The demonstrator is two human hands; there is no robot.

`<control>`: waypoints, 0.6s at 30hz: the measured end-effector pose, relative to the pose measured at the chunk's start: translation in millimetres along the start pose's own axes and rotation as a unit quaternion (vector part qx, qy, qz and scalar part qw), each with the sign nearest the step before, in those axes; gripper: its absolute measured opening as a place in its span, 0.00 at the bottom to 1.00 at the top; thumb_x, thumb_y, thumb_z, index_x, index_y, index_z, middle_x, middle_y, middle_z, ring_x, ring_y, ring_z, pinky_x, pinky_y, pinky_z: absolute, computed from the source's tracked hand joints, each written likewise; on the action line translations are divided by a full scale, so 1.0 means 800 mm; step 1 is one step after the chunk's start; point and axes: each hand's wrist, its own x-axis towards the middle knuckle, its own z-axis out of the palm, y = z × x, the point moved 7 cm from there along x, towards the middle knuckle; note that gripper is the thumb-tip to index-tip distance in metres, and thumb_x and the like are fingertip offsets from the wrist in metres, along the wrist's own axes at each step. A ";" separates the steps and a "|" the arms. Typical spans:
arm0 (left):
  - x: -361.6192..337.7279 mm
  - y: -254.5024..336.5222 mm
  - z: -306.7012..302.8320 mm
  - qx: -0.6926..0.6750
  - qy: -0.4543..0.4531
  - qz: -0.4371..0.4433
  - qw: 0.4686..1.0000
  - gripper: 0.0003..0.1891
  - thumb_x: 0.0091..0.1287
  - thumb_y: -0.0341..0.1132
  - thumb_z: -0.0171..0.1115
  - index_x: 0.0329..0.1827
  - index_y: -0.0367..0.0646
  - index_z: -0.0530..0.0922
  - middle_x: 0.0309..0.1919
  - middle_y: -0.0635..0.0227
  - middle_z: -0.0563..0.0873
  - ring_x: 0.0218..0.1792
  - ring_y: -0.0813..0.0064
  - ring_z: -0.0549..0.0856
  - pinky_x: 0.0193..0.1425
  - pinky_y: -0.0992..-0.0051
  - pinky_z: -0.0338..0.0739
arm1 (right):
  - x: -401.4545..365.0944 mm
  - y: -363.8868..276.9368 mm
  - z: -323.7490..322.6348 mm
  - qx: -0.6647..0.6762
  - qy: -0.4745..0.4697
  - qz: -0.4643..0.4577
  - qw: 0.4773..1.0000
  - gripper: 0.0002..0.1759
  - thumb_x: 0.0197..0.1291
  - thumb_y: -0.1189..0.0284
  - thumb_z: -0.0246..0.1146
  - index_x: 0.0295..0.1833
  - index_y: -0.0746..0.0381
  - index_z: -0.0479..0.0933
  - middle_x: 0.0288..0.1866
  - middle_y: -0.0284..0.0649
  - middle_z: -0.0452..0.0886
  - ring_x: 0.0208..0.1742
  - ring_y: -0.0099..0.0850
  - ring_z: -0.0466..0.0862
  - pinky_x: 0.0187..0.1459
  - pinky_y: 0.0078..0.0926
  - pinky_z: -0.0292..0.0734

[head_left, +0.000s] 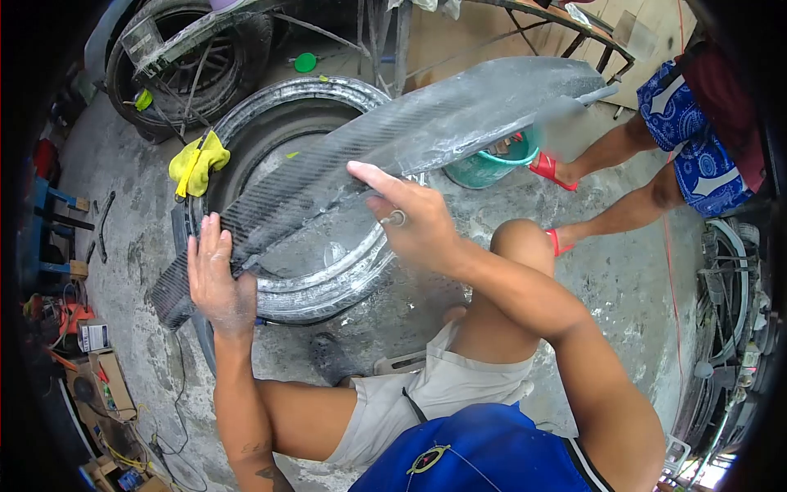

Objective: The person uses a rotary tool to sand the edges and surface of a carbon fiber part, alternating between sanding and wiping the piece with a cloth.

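Carbon-patterned panel (328, 168) lies aslant over a ring-shaped tyre (328, 299), beneath a worker's two bare hands. The left hand (220, 283), dusted pale, presses flat near the panel's lower end, fingers extended and close together. The right hand (418, 217) curls around a partly hidden tool (396, 218) with a metal fitting, its index finger reaching onto the panel's surface. The work at this point appears to be surface work with one hand bracing; any pass of the tool would call for light, even pressure and a steady left palm. Beyond the left fingertips, a yellow cloth (199, 164) drapes over the tyre. To the right hand's far side, a green bucket (479, 174) sits near another person (697, 160).
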 end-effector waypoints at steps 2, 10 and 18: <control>0.000 -0.003 -0.003 0.002 0.014 -0.003 1.000 0.38 0.44 0.12 0.57 0.65 0.41 0.77 0.70 0.49 0.82 0.74 0.50 0.79 0.78 0.44 0.67 | 0.001 -0.002 0.001 0.000 -0.005 -0.005 1.000 0.52 0.42 0.94 0.60 0.79 0.54 0.72 0.47 0.49 0.88 0.43 0.39 0.90 0.48 0.35 0.86; -0.002 -0.002 -0.014 0.034 0.033 -0.017 0.999 0.37 0.43 0.11 0.58 0.62 0.43 0.77 0.72 0.49 0.80 0.76 0.47 0.75 0.80 0.44 0.64 | 0.003 -0.011 0.006 -0.006 -0.033 0.000 0.999 0.55 0.40 0.95 0.59 0.80 0.53 0.70 0.42 0.50 0.87 0.39 0.39 0.89 0.46 0.34 0.86; 0.000 -0.003 -0.020 0.069 0.051 -0.021 0.996 0.41 0.42 0.13 0.61 0.67 0.46 0.75 0.76 0.50 0.76 0.78 0.48 0.73 0.82 0.43 0.60 | 0.000 -0.018 0.007 -0.034 -0.098 0.016 0.995 0.46 0.54 0.92 0.61 0.80 0.53 0.71 0.51 0.53 0.87 0.40 0.42 0.88 0.47 0.36 0.83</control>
